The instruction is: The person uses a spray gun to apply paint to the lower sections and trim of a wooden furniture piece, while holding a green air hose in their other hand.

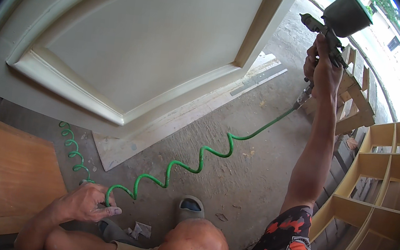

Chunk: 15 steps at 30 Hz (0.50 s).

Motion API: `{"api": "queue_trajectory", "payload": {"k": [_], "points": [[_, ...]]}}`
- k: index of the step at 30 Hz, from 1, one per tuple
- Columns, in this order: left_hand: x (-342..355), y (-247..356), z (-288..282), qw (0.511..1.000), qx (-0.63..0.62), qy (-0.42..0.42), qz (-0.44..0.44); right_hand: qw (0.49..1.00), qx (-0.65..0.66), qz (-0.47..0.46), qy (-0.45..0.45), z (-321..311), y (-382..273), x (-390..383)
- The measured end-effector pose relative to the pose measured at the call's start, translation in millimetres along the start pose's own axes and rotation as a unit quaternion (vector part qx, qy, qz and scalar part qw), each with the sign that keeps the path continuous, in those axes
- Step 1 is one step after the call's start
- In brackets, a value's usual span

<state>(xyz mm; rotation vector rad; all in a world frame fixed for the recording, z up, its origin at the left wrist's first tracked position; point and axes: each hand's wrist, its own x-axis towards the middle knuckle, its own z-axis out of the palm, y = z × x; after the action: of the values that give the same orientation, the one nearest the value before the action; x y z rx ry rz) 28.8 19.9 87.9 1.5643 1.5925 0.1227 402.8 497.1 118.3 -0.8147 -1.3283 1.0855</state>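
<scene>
Right hand grips grey metal spray gun, far right, beside cream panelled door; left hand closed around green coiled plastic hose, near left. Step judged: spray work on the door; next move calls for hose clear of it

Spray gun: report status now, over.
Right grip closed on spray gun, raised. Left grip holding green hose. Pale panel ahead-left; hose strung between both grips.
</scene>
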Motion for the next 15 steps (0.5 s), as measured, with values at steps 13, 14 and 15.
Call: {"api": "queue_trajectory", "payload": {"k": [13,14,15], "points": [[-16,-13,-4,0.997,0.048,-0.026,-0.061,0.998,-0.007,0.014,-0.061,68,-19,-86],[-17,-15,-4,0.997,0.046,-0.024,-0.062,0.998,-0.007,0.015,-0.063,72,-21,-93],[-18,-18,-3,0.997,0.054,-0.024,-0.053,0.998,-0.007,0.017,-0.065,76,-23,-100]]}}
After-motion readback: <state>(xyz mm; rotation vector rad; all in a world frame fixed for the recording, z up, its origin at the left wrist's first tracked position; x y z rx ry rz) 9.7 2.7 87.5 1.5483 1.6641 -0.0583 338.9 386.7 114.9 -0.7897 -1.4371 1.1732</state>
